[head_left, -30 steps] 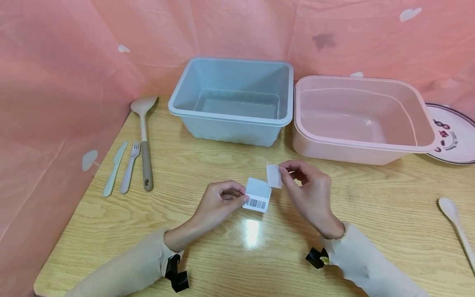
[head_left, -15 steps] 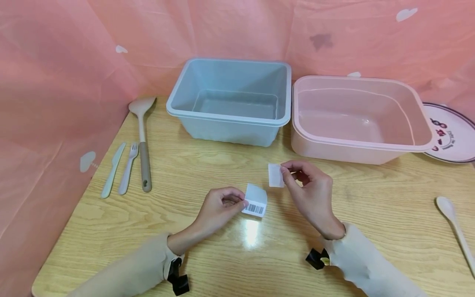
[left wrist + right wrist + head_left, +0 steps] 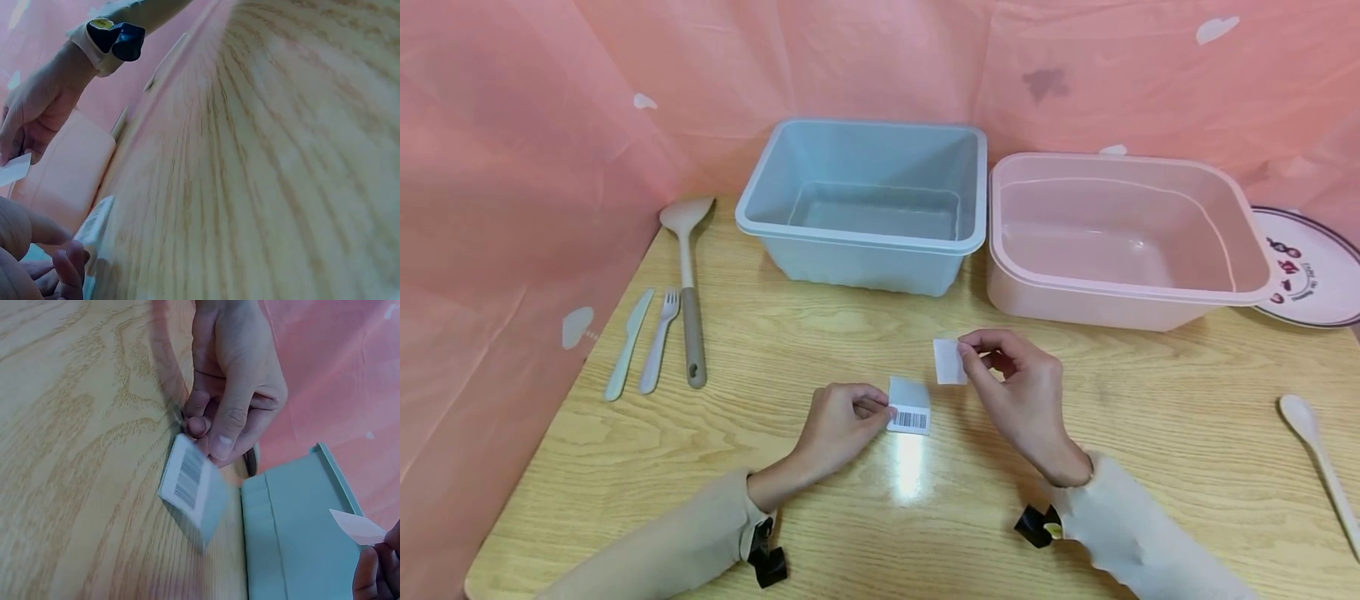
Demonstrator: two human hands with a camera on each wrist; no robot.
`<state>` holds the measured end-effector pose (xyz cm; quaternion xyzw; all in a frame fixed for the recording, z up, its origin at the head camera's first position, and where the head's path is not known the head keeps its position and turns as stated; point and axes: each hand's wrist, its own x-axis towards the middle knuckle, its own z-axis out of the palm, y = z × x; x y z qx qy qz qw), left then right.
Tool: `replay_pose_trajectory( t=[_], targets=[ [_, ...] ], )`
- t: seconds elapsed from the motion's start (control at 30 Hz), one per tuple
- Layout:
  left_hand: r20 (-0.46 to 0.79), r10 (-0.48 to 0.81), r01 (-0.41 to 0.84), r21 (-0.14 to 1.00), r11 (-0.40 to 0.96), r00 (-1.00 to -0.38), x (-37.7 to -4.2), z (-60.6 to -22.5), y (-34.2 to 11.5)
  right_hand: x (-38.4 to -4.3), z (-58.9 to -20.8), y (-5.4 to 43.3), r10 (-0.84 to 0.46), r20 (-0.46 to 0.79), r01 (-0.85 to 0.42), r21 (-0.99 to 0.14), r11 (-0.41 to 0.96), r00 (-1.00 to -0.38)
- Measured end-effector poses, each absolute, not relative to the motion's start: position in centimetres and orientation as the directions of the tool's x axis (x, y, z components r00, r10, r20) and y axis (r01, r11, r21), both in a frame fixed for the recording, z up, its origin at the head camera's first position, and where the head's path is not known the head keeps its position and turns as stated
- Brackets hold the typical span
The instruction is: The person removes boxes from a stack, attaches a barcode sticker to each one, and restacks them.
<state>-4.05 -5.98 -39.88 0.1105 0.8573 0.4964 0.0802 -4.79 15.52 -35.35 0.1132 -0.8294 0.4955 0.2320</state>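
My left hand (image 3: pixel 842 425) pinches a small pale pad (image 3: pixel 909 398) by its left edge, low over the table. A white band with a barcode runs along the pad's near side. In the right wrist view this barcode pad (image 3: pixel 192 481) lies tilted, its lower edge close to the wood; whether it touches cannot be told. To the right and slightly farther off, my right hand (image 3: pixel 1021 387) holds a thin white paper sheet (image 3: pixel 948 362) between thumb and fingers. A gap separates sheet from pad. The left wrist view catches only part of the sheet (image 3: pixel 14 169).
Behind the hands stand a blue-grey tub (image 3: pixel 861 262) and a pink tub (image 3: pixel 1097 308). A plate (image 3: pixel 1322 283) sits at the far right, a spoon (image 3: pixel 1318 450) nearer. On the left lie a knife (image 3: pixel 627 346), a fork (image 3: pixel 659 346) and a turner (image 3: pixel 691 300).
My left hand has brought the pad lower and nearer to me, turning it straighter. The sheet in my right hand stands farther from the pad and has shifted slightly left lately.
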Motion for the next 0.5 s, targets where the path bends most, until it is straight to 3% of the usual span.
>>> replay_pose_trajectory(
  t=[0.3,0.5],
  targets=[
    [0.069,0.212,0.165,0.864,0.476,-0.975,-3.9,-38.8,-6.4,-4.8,-35.4,15.2,0.028,0.488,-0.414,-0.768,0.489,-0.872],
    [0.218,0.249,0.289,0.909,0.299,-0.944,-3.3,-37.2,-5.6,-4.9,-35.6,15.1,0.02,0.501,-0.422,-0.75,0.509,-0.865]
  ],
)
